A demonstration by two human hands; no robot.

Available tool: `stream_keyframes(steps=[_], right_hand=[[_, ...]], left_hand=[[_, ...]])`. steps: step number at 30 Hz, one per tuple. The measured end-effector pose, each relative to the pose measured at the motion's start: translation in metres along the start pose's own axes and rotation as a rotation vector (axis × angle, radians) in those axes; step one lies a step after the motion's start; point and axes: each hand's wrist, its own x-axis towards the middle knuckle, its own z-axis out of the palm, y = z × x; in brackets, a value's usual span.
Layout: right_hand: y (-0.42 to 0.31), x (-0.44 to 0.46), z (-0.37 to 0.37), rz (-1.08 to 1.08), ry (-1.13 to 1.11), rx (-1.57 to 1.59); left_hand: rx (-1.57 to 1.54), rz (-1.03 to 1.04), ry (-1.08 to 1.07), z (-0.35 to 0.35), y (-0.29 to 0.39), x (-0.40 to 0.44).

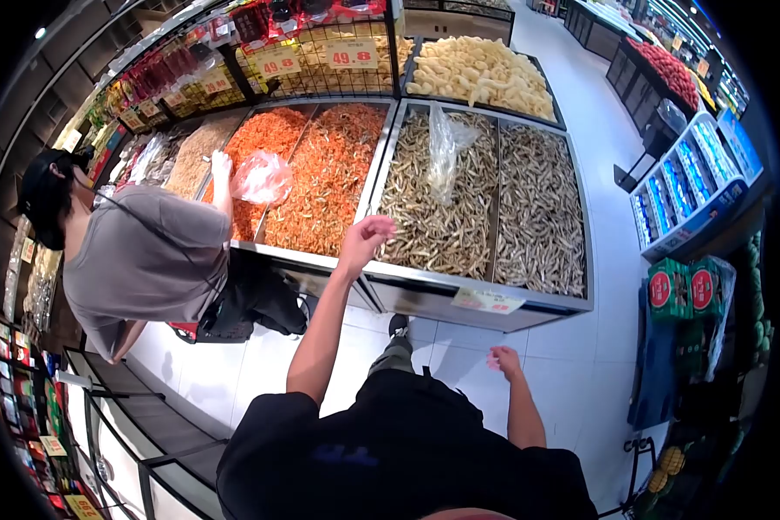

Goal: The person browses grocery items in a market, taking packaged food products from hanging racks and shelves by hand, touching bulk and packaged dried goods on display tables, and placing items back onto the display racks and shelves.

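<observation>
My left hand is raised over the front edge of the bins, between the orange dried shrimp and the small dried fish. Its fingers are loosely bent, and I see nothing held in them. Low on the right, my right hand hangs over the floor in front of the bins, fingers half curled, with nothing visible in it. A clear plastic bag lies on the dried fish. On the shrimp to the left rests a pinkish plastic bag, beside another person's hand.
Another person in a grey shirt stands at the left bins. Behind the fish is a bin of pale yellow puffed pieces. A price sign hangs at the front. To the right stand a blue-white display rack and green boxes.
</observation>
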Motion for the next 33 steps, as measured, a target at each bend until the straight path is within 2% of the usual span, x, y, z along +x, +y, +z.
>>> stream_keyframes(steps=[5,6,12,17,19,22,27,31,33], right_hand=[[0.009,-0.007,0.033,0.193,0.044,0.014],[0.015,-0.012,0.035,0.22,0.055,0.027],[0.012,-0.032,0.06,0.283,0.042,-0.14],[-0.03,-0.034,0.082,0.257,0.038,-0.231],[0.0,-0.005,0.078,0.08,0.139,-0.012],[-0.023,0.008,0.078,0.13,0.16,-0.021],[-0.043,0.02,0.066,0.191,0.132,0.066],[-0.044,0.024,0.055,0.235,0.143,0.053],[-0.047,0.02,0.053,0.245,0.164,0.08]], left_hand=[[0.12,0.159,0.012,-0.027,0.052,0.118],[0.132,0.135,0.039,-0.03,0.066,0.14],[-0.152,0.196,0.015,-0.077,0.107,0.286],[-0.363,0.268,0.073,-0.104,0.147,0.382],[-0.431,0.273,0.108,-0.119,0.149,0.427],[-0.381,0.281,0.179,-0.122,0.166,0.469],[-0.486,0.293,0.137,-0.13,0.175,0.521],[-0.59,0.267,0.187,-0.116,0.185,0.522],[-0.627,0.243,0.143,-0.115,0.187,0.531]])
